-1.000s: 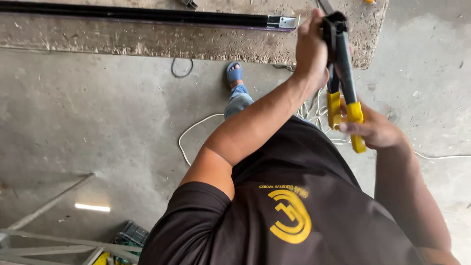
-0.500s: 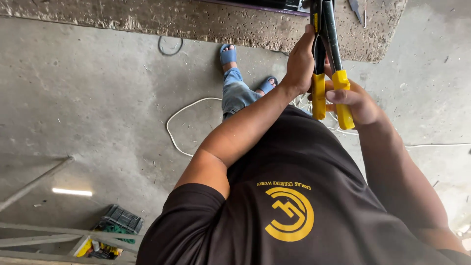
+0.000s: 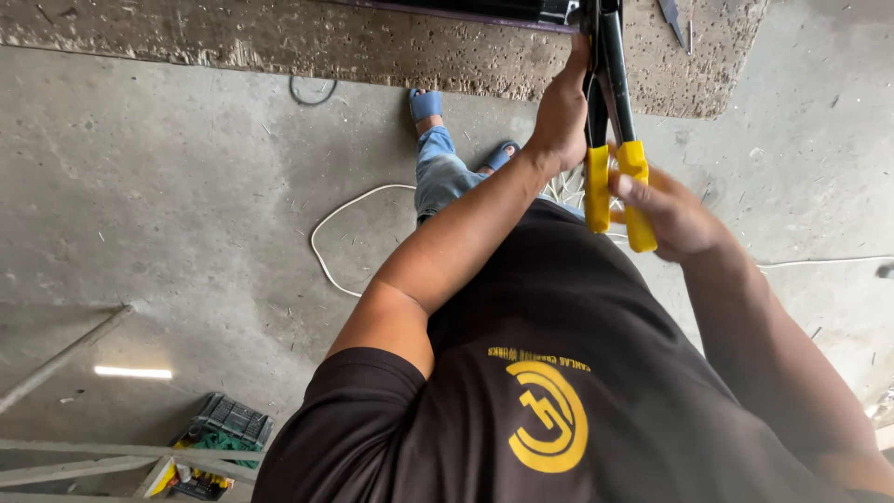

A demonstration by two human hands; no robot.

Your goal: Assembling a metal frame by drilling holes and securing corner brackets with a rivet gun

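Observation:
A long-handled hand tool [image 3: 610, 102] with black arms and yellow grips points up at the end of a black metal bar [image 3: 447, 7] lying on a rough concrete slab [image 3: 279, 42]. My left hand [image 3: 562, 116] wraps the tool's black arm just below its head. My right hand [image 3: 672, 212] closes around the yellow grips [image 3: 638, 200], which sit close together. The tool's head is cut off by the top edge of the view. My dark shirt with a yellow emblem [image 3: 549, 414] fills the lower part of the view.
A white cable [image 3: 321, 247] loops over the concrete floor beside my feet in blue sandals [image 3: 426, 102]. A black wire ring [image 3: 312, 91] lies near the slab. A green crate [image 3: 228, 424] and metal bars [image 3: 65, 349] are at lower left. A metal blade [image 3: 672, 14] rests at top right.
The tool has shifted toward the bar's end and the yellow grips have come closer together under my right hand. My left hand stays on the black arm.

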